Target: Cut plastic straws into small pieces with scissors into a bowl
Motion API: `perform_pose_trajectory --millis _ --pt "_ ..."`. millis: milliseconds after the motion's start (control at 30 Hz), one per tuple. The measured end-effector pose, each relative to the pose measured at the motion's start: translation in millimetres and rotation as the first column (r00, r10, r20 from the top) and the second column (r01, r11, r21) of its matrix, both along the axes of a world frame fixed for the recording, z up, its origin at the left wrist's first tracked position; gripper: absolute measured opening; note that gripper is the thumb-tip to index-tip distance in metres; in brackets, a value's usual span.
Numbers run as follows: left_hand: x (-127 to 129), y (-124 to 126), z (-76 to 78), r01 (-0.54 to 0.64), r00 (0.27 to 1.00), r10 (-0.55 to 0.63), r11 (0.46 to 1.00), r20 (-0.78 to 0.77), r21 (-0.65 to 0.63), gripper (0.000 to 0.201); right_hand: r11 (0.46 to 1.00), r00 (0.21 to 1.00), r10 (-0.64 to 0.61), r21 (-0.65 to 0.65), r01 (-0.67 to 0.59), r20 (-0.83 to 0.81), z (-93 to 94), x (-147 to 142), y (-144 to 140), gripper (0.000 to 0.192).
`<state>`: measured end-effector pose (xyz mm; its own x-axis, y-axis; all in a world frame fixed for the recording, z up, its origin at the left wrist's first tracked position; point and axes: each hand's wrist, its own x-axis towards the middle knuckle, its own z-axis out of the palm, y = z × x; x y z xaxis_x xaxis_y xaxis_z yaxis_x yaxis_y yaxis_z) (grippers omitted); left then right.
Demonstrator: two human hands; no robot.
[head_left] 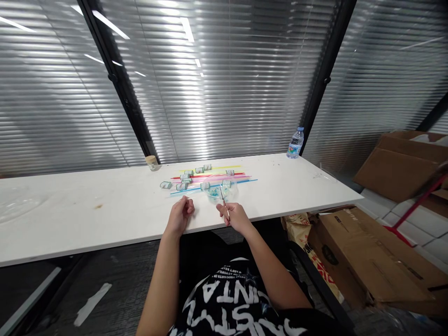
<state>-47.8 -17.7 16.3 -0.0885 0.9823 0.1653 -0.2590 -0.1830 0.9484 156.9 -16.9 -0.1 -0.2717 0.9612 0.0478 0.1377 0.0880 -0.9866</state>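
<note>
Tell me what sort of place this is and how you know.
Probably an office or workroom: a long white rectangular table stands alongside slatted grey window blinds, with large brown cardboard boxes off to the right.

Your right hand (235, 216) hides part of that metal tool (223, 196), can't tell if your left hand (180, 216) holds anything. Those little packets (181, 186) are too tiny to read; the frame chops the upper cardboard box (395, 165).
</note>
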Motion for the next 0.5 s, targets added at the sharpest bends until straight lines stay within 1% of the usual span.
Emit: perform_pose_trajectory --millis 100,200,333,500 --pt "0.7 1.2 0.2 -0.058 0.996 0.056 0.998 0.073 0.021 0.041 1.0 1.0 -0.006 -0.008 0.006 0.002 -0.2 -0.3 0.3 0.053" --pt "0.7 2.1 -1.1 -0.079 0.992 0.076 0.997 0.104 0.022 0.039 1.0 1.0 -0.014 -0.012 0.014 -0.003 -0.1 -0.2 0.5 0.052" --pt "0.2 2.6 -2.7 -0.079 0.99 0.077 0.997 0.114 0.012 0.037 1.0 1.0 -0.005 -0.026 0.005 -0.009 0.3 0.1 0.2 0.052" --pt "0.7 2.4 -2.1 -0.078 0.992 0.077 0.997 0.097 0.006 0.035 1.0 1.0 -0.016 0.023 0.016 -0.002 0.5 0.2 -0.2 0.052"
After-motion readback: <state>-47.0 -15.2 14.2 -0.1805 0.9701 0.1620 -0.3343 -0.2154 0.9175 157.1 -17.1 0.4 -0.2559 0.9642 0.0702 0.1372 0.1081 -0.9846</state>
